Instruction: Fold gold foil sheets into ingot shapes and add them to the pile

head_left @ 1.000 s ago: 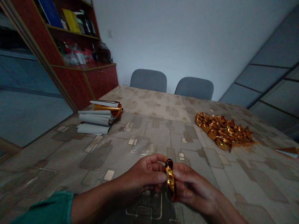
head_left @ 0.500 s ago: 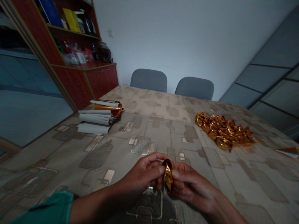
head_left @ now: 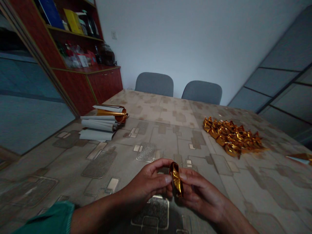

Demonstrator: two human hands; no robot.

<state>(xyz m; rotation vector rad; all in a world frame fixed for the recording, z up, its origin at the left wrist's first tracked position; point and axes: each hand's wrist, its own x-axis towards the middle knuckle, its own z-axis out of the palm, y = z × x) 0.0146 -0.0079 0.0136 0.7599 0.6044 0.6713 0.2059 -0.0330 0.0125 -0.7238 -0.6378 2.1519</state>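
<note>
A folded piece of gold foil paper (head_left: 175, 179) stands upright between my two hands, low over the near edge of the table. My left hand (head_left: 148, 183) pinches its left side with thumb and fingers closed. My right hand (head_left: 198, 193) grips its right side, fingers curled behind it. A heap of several finished gold foil pieces (head_left: 232, 138) lies to the far right of my hands. Rolled sheets of white-backed gold foil (head_left: 103, 122) lie at the far left.
The patterned table (head_left: 156, 130) stretches ahead, with two grey chairs (head_left: 177, 87) at its far side. A red-brown cabinet (head_left: 80, 65) with bottles and boxes stands at the left. Another foil scrap (head_left: 301, 158) lies at the right edge.
Both hands have turned and pressed the foil piece slightly; it sits a little higher and more compact. Everything on the table stays where it was.
</note>
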